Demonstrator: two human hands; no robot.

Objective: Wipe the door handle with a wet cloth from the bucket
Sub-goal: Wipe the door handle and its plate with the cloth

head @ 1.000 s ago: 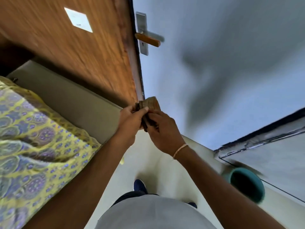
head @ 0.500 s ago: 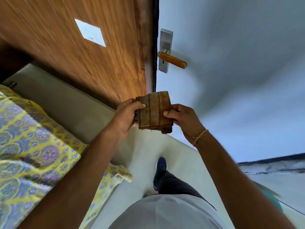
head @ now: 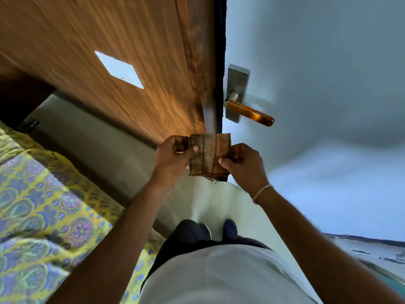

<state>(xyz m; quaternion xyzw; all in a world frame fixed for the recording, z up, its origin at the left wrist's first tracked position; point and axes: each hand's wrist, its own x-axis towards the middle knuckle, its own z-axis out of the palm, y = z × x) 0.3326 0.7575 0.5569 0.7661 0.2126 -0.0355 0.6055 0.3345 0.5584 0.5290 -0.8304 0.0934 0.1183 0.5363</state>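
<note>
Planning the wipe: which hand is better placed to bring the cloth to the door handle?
Probably the right hand: it grips the cloth on the side below the door handle; the left hand sits toward the wooden door.

Both bare arms reached forward, elbows bent. The left hand (head: 173,155) and right hand (head: 243,162) faced each other, fingers curled and thumbs pinching inward; a thin band circled the right wrist.

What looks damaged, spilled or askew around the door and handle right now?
Nothing stands out. The door handle sits intact on its metal plate; the folded brown cloth is held below it between the left hand and right hand, not touching it.
</note>
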